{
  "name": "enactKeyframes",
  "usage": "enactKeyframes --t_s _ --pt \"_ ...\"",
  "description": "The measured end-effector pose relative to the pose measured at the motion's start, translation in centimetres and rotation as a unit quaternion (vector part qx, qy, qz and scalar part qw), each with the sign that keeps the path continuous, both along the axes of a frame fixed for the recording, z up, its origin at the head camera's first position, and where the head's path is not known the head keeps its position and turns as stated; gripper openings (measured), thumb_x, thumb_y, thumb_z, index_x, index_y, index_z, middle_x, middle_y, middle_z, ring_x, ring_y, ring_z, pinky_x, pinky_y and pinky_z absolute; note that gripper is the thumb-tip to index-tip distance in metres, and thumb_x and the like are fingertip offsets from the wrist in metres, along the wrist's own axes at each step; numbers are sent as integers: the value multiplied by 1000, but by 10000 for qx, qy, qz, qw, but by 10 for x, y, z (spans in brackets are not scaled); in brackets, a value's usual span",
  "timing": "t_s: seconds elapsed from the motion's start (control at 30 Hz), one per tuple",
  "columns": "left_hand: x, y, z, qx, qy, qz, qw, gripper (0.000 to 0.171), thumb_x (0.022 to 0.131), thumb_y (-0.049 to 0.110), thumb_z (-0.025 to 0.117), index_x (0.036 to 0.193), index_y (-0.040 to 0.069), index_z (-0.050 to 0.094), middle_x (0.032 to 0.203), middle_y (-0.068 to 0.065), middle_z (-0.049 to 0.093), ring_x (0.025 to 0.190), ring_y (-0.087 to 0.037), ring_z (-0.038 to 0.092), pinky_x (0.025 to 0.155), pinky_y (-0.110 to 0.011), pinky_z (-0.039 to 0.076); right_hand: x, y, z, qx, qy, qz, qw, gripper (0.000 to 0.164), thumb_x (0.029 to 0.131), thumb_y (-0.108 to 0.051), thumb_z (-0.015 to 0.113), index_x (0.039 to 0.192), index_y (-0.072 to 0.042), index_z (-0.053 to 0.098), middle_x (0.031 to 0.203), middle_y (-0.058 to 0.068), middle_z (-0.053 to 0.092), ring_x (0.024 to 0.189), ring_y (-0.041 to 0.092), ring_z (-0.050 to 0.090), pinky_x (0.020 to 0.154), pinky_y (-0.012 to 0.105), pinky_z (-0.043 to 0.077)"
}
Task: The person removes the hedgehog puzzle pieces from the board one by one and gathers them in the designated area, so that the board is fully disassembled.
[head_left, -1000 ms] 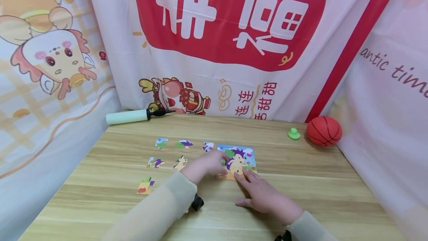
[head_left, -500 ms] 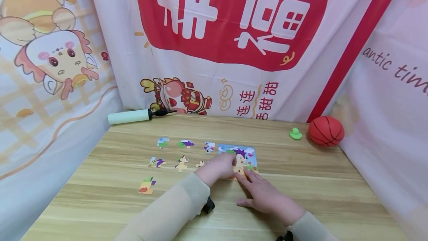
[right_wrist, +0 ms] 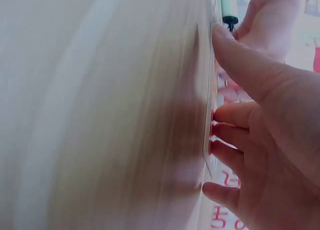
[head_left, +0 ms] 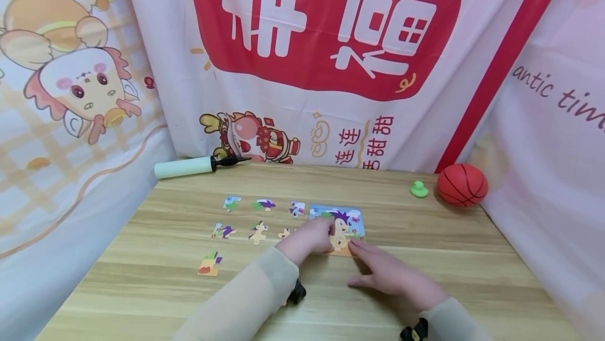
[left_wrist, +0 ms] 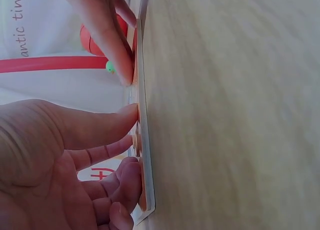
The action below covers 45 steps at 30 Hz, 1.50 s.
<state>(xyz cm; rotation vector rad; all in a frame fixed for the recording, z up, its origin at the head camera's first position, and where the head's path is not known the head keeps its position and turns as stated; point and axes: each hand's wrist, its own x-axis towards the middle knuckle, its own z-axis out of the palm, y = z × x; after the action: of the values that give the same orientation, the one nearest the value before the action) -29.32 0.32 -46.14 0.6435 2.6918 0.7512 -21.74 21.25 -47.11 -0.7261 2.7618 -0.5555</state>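
A jigsaw puzzle [head_left: 352, 225] with a purple-haired cartoon animal lies in its flat tray on the table. My left hand [head_left: 314, 236] covers its left part. In the left wrist view, the left thumb [left_wrist: 125, 121] and fingertips meet a puzzle piece [left_wrist: 136, 142] at the tray's surface, pinching it; the other fingers are curled. My right hand [head_left: 389, 270] rests at the puzzle's lower right edge, with fingers [right_wrist: 232, 115] extended and touching it. Several loose puzzle pieces [head_left: 258, 231] lie in rows to the left; one is partly hidden behind my left hand.
A red toy basketball [head_left: 462, 185] and a green rubber duck [head_left: 418, 189] stand at the back right. A pale green hand pump [head_left: 184, 167] lies at the back left. Printed cloths [head_left: 302, 78] hang around the wooden table [head_left: 264, 299].
My left hand has moved right, further over the puzzle, uncovering a loose piece at its left. My right hand has slid a little right and back toward the puzzle's corner.
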Motion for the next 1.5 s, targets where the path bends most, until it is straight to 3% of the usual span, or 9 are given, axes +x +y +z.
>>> enactKeyframes --t_s 0.27,0.87,1.5 --pt "2 1 1 -11 -84 46 10000 31 78 14 82 99 14 59 87 2 55 74 -17 53 64 -31 45 -1 18 4 120 2 -127 9998 82 88 -53 67 151 -8 39 155 13 35 140 34 34 111 53 27" --pt "-4 0 -8 431 -418 122 9981 30 78 11 81 98 14 59 89 1 55 75 -18 53 64 -32 45 1 14 7 142 -46 -309 9994 76 90 -47 68 150 -9 41 155 11 36 140 33 35 111 52 28" --pt "0 0 -4 540 -284 211 9979 32 77 6 80 98 11 57 85 0 55 73 -18 52 62 -31 45 -2 13 3 250 -24 -398 9989 74 91 -47 67 150 -11 42 155 9 36 140 31 35 111 51 28"
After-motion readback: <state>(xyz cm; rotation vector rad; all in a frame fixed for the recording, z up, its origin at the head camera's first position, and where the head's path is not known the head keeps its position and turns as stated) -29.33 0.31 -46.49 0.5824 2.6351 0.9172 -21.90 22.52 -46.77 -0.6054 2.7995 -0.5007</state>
